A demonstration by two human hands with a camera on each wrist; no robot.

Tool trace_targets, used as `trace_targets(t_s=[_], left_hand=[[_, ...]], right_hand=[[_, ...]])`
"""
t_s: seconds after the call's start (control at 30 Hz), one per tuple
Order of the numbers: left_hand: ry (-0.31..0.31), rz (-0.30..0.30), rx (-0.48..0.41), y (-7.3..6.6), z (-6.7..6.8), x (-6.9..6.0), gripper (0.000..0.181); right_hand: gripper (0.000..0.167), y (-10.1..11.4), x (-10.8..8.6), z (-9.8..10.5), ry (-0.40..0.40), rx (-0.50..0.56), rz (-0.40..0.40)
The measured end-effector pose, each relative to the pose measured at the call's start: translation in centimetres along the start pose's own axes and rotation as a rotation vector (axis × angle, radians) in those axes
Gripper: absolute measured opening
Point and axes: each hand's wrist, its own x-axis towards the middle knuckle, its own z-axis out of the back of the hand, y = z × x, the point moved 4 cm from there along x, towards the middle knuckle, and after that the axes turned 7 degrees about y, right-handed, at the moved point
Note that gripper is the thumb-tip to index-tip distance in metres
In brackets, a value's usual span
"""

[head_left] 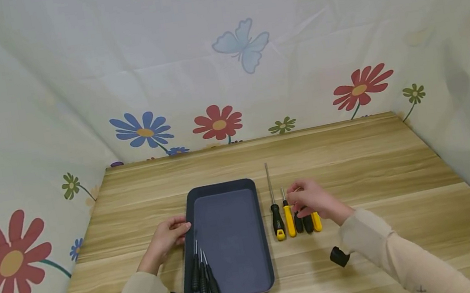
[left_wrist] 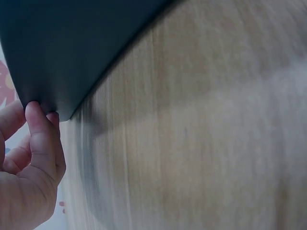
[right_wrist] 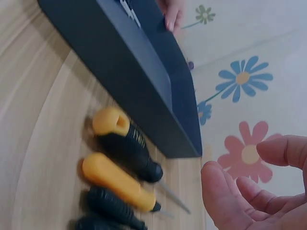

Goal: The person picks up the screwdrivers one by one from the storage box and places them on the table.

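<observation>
We note the left hand point(head_left: 165, 239) pinching the left rim of the dark tray point(head_left: 237, 237); right hand point(head_left: 314, 200), fingers loosely parted, hovers above screwdrivers point(head_left: 290, 222) to the tray's right.

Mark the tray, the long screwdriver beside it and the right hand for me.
Tray point(head_left: 235, 235): head view, bare floor.
Long screwdriver point(head_left: 276, 215): head view, black handle.
Right hand point(head_left: 314, 200): head view, back of the hand.
</observation>
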Motion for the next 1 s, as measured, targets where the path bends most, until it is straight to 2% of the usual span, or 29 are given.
trace_targets(t_s=[0.33, 0.57, 0.83, 1.0], left_hand=[[0.002, -0.004, 0.005, 0.1, 0.1, 0.1, 0.045], [-0.001, 0.001, 0.006, 0.2, 0.1, 0.1, 0.045], [-0.001, -0.005, 0.000, 0.2, 0.1, 0.2, 0.046], [0.000, -0.005, -0.004, 0.3, 0.1, 0.2, 0.045]], right_hand=[[0.033, 0.7, -0.2, -2.4, 0.111, 0.051, 0.025], [0.029, 1.2, -0.5, -4.1, 0.170, 0.063, 0.043], [0.034, 1.0, -0.1, -5.8, 0.221, 0.040, 0.077], [0.031, 1.1, 0.0, -6.9, 0.265, 0.035, 0.096]])
